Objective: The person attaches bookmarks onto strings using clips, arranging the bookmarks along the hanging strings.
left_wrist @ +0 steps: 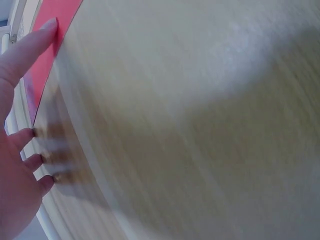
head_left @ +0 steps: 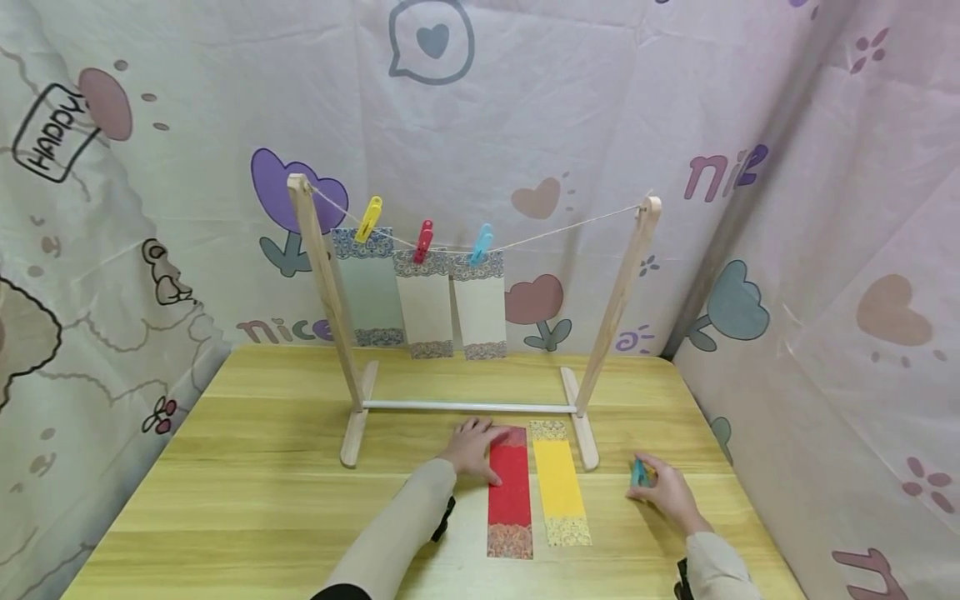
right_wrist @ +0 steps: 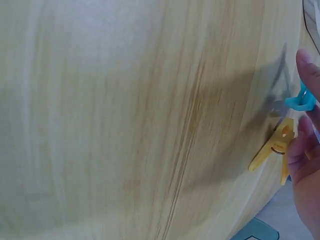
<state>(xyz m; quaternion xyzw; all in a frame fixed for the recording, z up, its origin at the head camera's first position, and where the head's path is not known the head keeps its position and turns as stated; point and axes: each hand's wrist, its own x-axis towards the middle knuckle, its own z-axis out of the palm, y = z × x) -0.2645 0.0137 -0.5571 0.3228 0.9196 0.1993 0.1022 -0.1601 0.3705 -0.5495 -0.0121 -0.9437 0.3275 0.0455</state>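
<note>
In the head view, my left hand point(head_left: 471, 452) rests at the far left edge of a red paper strip point(head_left: 511, 487) with patterned ends. Its thumb point(left_wrist: 37, 42) lies on the red paper and its other fingertips touch the tabletop in the left wrist view. On the right of the table, my right hand point(head_left: 671, 493) pinches a light blue clothespin point(head_left: 639, 473) between thumb and fingers. A yellow clothespin point(right_wrist: 275, 145) stands right beside those fingers. To the right of the red strip lies a yellow paper strip point(head_left: 558, 483) with patterned ends.
A wooden frame point(head_left: 327, 292) with a string point(head_left: 570, 226) stands behind the strips. From the string hang a greenish strip point(head_left: 369, 292) and two whitish strips point(head_left: 425, 310) at yellow point(head_left: 368, 220), red point(head_left: 423, 242) and blue point(head_left: 482, 244) clothespins. A printed cloth point(head_left: 600, 108) surrounds the table.
</note>
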